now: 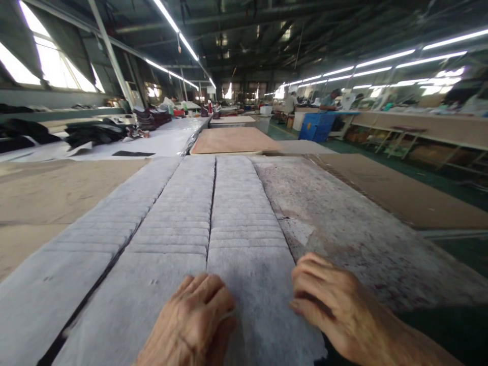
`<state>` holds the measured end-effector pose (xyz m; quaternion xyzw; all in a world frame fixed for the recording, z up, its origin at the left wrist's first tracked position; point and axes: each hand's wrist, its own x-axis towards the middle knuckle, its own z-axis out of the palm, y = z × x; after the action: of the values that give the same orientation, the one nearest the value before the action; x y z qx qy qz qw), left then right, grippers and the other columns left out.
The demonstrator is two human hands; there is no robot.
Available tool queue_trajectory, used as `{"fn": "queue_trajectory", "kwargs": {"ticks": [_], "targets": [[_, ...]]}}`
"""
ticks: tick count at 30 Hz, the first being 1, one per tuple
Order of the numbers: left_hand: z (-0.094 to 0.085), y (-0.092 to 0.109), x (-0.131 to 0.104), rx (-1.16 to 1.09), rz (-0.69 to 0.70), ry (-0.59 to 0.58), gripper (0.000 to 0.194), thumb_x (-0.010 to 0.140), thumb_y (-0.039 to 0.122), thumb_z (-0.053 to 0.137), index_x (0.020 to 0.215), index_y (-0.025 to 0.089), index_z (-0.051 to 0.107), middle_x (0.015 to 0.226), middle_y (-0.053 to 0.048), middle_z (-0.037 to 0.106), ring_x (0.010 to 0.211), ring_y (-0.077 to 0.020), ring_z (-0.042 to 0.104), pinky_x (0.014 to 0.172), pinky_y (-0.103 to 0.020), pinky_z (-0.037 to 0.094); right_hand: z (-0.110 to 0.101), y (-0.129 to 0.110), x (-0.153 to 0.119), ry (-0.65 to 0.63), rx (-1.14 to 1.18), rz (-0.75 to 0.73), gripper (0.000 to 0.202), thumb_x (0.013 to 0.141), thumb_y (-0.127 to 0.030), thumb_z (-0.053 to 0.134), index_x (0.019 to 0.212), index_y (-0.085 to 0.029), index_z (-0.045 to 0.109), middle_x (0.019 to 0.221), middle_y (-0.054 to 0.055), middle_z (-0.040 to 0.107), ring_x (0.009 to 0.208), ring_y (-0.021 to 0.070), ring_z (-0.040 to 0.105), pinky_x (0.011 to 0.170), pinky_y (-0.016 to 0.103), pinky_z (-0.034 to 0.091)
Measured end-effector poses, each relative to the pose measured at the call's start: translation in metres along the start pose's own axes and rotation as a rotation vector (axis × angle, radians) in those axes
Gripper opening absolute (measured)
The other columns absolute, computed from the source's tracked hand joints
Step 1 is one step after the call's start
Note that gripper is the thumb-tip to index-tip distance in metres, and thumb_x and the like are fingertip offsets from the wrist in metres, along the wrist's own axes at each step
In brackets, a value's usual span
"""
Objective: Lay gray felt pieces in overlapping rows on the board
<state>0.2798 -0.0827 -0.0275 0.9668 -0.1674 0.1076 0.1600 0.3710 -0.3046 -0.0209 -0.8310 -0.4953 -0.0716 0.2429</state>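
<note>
1. Both hands sit at the bottom of the frame, resting on the nearest end of a long white padded strip (244,229) that runs up the middle of the bench (57,193).
2. Left hand (194,320): knuckles up, fingers curled under, pressed onto the strip's lower left part, just right of the seam. The grip looks narrow, but I can't tell if any cloth is pinched in it.
3. Right hand (331,300): lower right, fingers bent and bunched at the strip's right edge, touching it. Narrow grip too; whether it actually has the edge is hidden.
4. So the strip lies under and between both hands and stretches away toward the top centre.
5. Two more white strips (125,239) lie side by side to its left.
6. To the right is a mottled grey sheet (358,223).
7. Upper left: dark cloth piles (91,133). Upper right: blue bin (316,127) with a person (331,99) near it.
</note>
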Motion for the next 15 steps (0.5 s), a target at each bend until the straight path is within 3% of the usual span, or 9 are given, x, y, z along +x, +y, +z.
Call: {"fn": "queue_trajectory", "kwargs": {"ticks": [3, 8, 11, 15], "targets": [[0.003, -0.001, 0.009, -0.011, 0.001, 0.104, 0.027, 0.073, 0.013, 0.046, 0.097, 0.019, 0.057, 0.101, -0.009, 0.059, 0.087, -0.0239, 0.053, 0.071, -0.038, 0.046, 0.000, 0.001, 0.004, 0.032, -0.004, -0.006, 0.009, 0.076, -0.011, 0.053, 0.078, -0.019, 0.057, 0.079, 0.002, 0.058, 0.080, 0.0168, 0.050, 0.071, 0.032, 0.044], [0.001, -0.005, 0.011, -0.079, 0.034, 0.018, 0.017, 0.073, 0.013, 0.047, 0.081, 0.021, 0.059, 0.079, -0.005, 0.060, 0.074, -0.0190, 0.055, 0.064, -0.032, 0.046, -0.001, 0.002, 0.005, -0.053, -0.024, 0.008, 0.021, 0.079, -0.012, 0.049, 0.060, -0.019, 0.051, 0.063, 0.000, 0.053, 0.069, 0.0154, 0.049, 0.061, 0.030, 0.041], [-0.005, -0.014, 0.016, -0.117, -0.033, 0.014, 0.014, 0.075, 0.013, 0.044, 0.072, 0.020, 0.056, 0.075, -0.003, 0.059, 0.070, -0.0171, 0.056, 0.064, -0.031, 0.045, -0.003, 0.012, 0.008, 0.047, -0.032, 0.020, 0.018, 0.080, -0.013, 0.048, 0.064, -0.019, 0.053, 0.064, 0.000, 0.055, 0.069, 0.0149, 0.051, 0.061, 0.029, 0.042], [-0.008, -0.035, 0.036, -0.087, -0.131, 0.105, 0.017, 0.079, 0.014, 0.042, 0.083, 0.018, 0.058, 0.085, -0.005, 0.061, 0.081, -0.0192, 0.056, 0.073, -0.035, 0.045, -0.003, 0.031, 0.023, 0.237, -0.033, 0.078, 0.012, 0.079, -0.015, 0.048, 0.071, -0.021, 0.056, 0.073, 0.000, 0.061, 0.072, 0.0135, 0.056, 0.066, 0.028, 0.045]]}}
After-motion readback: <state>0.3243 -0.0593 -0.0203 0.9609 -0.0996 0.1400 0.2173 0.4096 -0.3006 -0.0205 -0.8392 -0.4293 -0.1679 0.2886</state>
